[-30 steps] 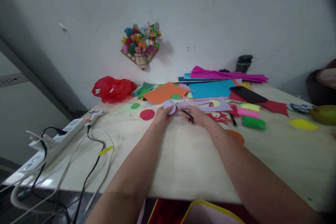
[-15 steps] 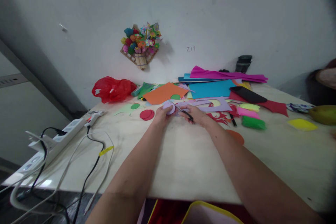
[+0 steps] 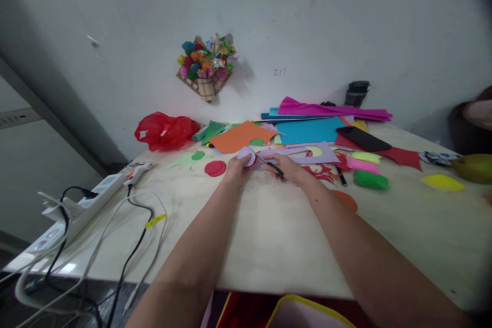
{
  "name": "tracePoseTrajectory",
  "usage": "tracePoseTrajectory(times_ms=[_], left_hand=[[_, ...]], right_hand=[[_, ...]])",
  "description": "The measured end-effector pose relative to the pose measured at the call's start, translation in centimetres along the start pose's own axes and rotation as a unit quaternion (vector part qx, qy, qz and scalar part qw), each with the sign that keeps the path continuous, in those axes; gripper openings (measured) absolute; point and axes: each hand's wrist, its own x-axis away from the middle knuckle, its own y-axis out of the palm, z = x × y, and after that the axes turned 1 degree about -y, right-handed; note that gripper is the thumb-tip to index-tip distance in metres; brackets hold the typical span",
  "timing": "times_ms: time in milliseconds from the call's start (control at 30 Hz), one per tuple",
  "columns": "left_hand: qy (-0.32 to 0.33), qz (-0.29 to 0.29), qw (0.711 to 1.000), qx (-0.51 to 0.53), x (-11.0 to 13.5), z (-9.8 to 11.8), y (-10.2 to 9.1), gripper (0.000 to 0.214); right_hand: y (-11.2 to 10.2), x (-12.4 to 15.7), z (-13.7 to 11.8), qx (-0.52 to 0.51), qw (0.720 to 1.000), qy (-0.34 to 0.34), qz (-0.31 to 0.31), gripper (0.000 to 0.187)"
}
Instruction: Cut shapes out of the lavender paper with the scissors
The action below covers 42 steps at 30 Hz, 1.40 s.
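A round-edged piece of lilac paper is pinched in my left hand. My right hand grips a pair of scissors with black handles, their blades reaching left to the edge of the lilac paper. Just behind my right hand lies a larger lilac sheet with cut-outs in it. Two overlapping red paper circles rest to the left of my left hand. An orange circle lies partly hidden by my right forearm.
Orange and blue sheets lie at the back, with a black phone on red paper. A red plastic bag sits back left. Power strips and loose cables line the left edge. Green, pink and yellow packets are at right.
The lilac paper in my left hand has shifted very slightly to the left. My right hand and the scissors look almost unmoved.
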Motion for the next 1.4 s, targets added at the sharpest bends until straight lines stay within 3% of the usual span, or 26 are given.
tracePoseTrajectory(times_ms=[533,1400], left_hand=[[0.009,-0.048,0.998,-0.028,-0.2,-0.3,-0.2,0.007],[-0.003,-0.013,1.000,-0.025,-0.4,-0.2,-0.4,0.020]], right_hand=[[-0.1,-0.2,0.4,-0.016,1.000,0.010,-0.006,0.046],[0.1,0.4,-0.5,0.000,1.000,0.000,0.009,0.046]])
